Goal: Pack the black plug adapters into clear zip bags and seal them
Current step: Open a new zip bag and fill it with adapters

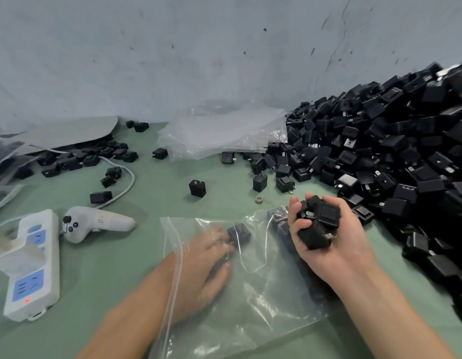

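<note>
A clear zip bag (256, 314) lies flat on the green table in front of me. My left hand (206, 268) is inside the bag, fingers spread, its fingertips touching a black plug adapter (239, 233) in there. More adapters show dimly through the plastic near the bag's far right corner (281, 221). Above the bag's right side, my right hand (325, 237) is palm up and closed around a handful of black plug adapters (316, 221). A big heap of black adapters (395, 156) fills the right side.
A stack of empty clear bags (224, 130) lies at the back. Loose adapters (197, 188) are scattered mid-table. At the left are a white power strip (30, 265), a white handheld controller (95, 223) and a white cable (126, 185). A small beige ring (259, 200) lies near the pile.
</note>
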`<action>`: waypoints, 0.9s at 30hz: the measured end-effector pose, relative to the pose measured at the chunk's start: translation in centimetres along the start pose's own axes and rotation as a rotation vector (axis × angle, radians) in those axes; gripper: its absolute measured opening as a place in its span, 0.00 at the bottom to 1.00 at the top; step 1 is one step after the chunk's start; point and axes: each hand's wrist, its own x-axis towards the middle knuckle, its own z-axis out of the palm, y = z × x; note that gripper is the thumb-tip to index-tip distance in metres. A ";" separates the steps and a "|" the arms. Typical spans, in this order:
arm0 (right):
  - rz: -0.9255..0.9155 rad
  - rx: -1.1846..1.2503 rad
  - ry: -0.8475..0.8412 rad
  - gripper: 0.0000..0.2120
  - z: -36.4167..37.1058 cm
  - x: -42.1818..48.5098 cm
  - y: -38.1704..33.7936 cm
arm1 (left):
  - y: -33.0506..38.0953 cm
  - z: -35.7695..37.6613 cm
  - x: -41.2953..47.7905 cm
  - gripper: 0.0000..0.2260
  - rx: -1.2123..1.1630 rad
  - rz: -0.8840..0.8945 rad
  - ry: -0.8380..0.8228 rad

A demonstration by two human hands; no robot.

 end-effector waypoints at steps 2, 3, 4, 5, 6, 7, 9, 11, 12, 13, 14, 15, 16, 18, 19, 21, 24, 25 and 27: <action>0.003 -0.001 -0.001 0.07 -0.1 0.0 -0.1 | 0.0 -0.6 -0.6 0.12 0.031 0.003 0.015; 0.009 0.001 -0.006 0.07 -0.1 0.0 -0.1 | -0.1 -0.8 -1.0 0.13 0.066 0.005 0.043; 0.016 0.005 -0.010 0.07 -0.1 -0.1 -0.1 | -0.3 -0.9 -1.5 0.15 0.097 -0.002 0.064; 0.023 0.007 -0.014 0.07 0.0 0.0 -0.1 | -0.4 -0.9 -1.8 0.17 0.119 -0.015 0.071; 0.025 0.007 -0.014 0.07 0.0 0.0 -0.1 | -0.5 -0.9 -2.1 0.17 0.136 -0.016 0.081; 0.025 0.006 -0.013 0.07 0.0 0.0 -0.1 | -0.5 -0.8 -2.2 0.17 0.145 -0.006 0.094; 0.024 0.006 -0.013 0.06 0.1 0.0 -0.1 | -0.2 -0.6 -2.1 0.16 0.147 0.001 0.118; 0.023 0.008 -0.019 0.06 0.0 0.0 0.0 | 0.2 -0.6 -1.8 0.13 0.112 -0.004 0.121; 0.022 0.010 -0.022 0.06 -0.1 0.0 0.0 | 0.3 -0.7 -1.7 0.11 0.087 0.006 0.124; 0.020 0.010 -0.025 0.06 -0.1 0.0 0.0 | 0.5 -0.6 -1.5 0.09 0.070 0.021 0.127; 0.018 0.010 -0.028 0.06 -0.2 0.0 0.0 | 0.7 -0.7 -1.2 0.09 0.069 0.029 0.123; 0.016 0.008 -0.030 0.06 -0.2 0.0 0.0 | 1.0 -0.7 -0.9 0.09 0.077 0.025 0.112; 0.015 0.008 -0.032 0.06 -0.2 0.0 0.1 | 1.1 -0.6 -0.6 0.10 0.086 0.017 0.103; 0.013 0.013 -0.036 0.06 -0.2 0.0 0.1 | 1.2 -0.3 -0.1 0.11 0.088 -0.003 0.085; 0.012 0.017 -0.039 0.06 -0.2 0.0 0.1 | 1.3 -0.2 0.1 0.12 0.085 -0.021 0.064; 0.010 0.017 -0.041 0.07 -0.3 0.0 0.1 | 1.5 -0.2 0.4 0.17 0.097 -0.030 0.011; 0.008 0.012 -0.036 0.06 -0.3 0.0 0.0 | 1.7 0.1 0.7 0.19 0.077 -0.028 0.008; 0.010 0.011 -0.035 0.06 -0.3 0.0 0.1 | 1.8 0.3 0.7 0.19 0.048 -0.043 0.019; 0.014 0.011 -0.038 0.06 -0.3 0.0 0.0 | 1.7 0.5 0.7 0.19 0.003 -0.075 0.027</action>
